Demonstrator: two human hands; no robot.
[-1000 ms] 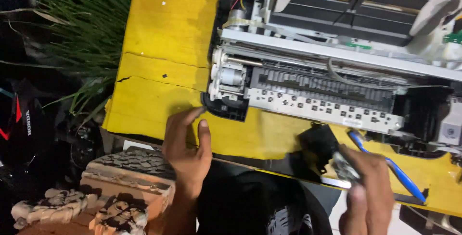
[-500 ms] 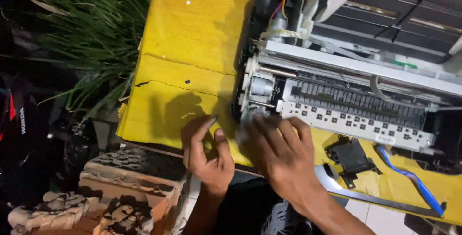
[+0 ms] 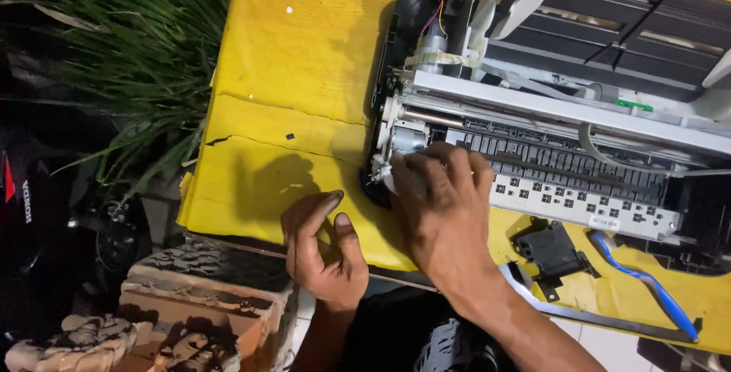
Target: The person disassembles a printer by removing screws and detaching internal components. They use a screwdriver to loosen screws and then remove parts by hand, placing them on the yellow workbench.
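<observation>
Printer [image 3: 563, 128] lies opened on yellow table [image 3: 304, 60]; right hand [image 3: 442, 204] spread on its corner, left hand [image 3: 320, 250] loosely curled, empty.

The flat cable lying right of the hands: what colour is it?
Blue. The flat cable shows in the head view, lying on the yellow table beside the opened printer.

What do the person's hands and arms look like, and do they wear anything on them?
Both hands are bare: no gloves, rings or watch show on the left hand or the right hand. The forearms are bare too, with no sleeves in view. The fingers of the left hand look smudged dark at the tips, perhaps with ink or grime. The light is too dim to show more.
</observation>
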